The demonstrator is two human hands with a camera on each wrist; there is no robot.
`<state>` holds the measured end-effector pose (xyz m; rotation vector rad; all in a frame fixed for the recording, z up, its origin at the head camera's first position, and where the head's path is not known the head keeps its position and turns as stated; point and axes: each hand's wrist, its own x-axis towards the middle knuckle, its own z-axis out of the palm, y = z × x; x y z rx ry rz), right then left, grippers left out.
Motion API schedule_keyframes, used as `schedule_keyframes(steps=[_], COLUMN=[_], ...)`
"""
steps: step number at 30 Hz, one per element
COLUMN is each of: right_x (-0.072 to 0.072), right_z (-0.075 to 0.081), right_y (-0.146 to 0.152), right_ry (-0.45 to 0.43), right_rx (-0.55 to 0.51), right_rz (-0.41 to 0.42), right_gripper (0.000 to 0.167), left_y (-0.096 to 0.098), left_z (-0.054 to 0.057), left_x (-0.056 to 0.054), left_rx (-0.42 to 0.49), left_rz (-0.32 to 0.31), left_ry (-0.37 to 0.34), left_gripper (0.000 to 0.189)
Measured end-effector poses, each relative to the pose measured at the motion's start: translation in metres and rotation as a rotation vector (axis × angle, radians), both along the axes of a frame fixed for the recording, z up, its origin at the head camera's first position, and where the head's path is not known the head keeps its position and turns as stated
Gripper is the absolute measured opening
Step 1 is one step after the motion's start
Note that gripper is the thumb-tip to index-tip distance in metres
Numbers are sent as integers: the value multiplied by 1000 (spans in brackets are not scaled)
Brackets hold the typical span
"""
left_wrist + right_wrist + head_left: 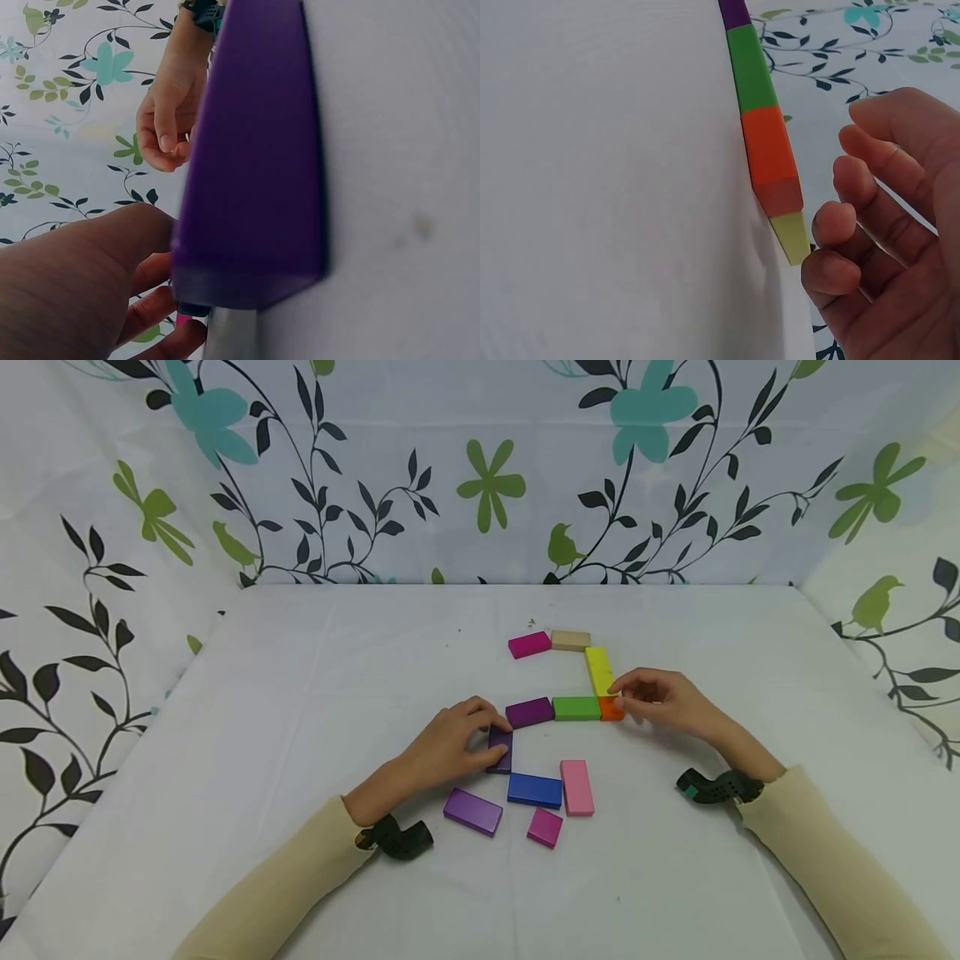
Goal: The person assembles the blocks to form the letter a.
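Note:
My left hand (pixel 450 742) holds a dark purple block (pixel 498 760) between thumb and fingertips, at the near end of a winding line of blocks. Touching that block's far end is a plum block (pixel 529 712), followed by a green block (pixel 576 708) and an orange block (pixel 611 708). A yellow block (pixel 598 670) runs away from the orange one. Beside this corner hovers my right hand (pixel 667 700), its fingers loosely bent around nothing. In the right wrist view, the orange block (pixel 771 150) lies left of the fingertips (pixel 834 223).
Beyond the yellow block lie a tan block (pixel 571 640) and a magenta block (pixel 529 645). Nearer me are a blue block (pixel 535 791), a pink block (pixel 577 787), a small magenta block (pixel 544 827) and a violet block (pixel 472 812), which looms large in the left wrist view.

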<state>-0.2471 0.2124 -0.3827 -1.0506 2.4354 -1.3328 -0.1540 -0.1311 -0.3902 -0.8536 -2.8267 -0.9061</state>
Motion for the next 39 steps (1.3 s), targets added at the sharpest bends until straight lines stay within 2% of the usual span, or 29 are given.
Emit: schedule_keyframes(steps=[14, 23, 28, 33, 39], right_x=[10, 18, 23, 28, 31], right_z=[8, 10, 10, 9, 5], right_y=[-13, -23, -29, -34, -37], right_ry=[-40, -125, -152, -207, -175], right_rx=[46, 108, 91, 84, 75], right_rz=[176, 318, 414, 472, 539], right_gripper=[21, 24, 29, 35, 41], left_y=[0, -1, -1, -1, -1], left_z=[0, -2, -2, -2, -2], left_x=[-1, -1, -1, -1, -2], left_rx=[9, 11, 17, 13, 7], left_rz=[-3, -7, -13, -18, -15], left_ry=[-7, 1, 4, -1, -14], left_gripper=[23, 23, 23, 23, 23])
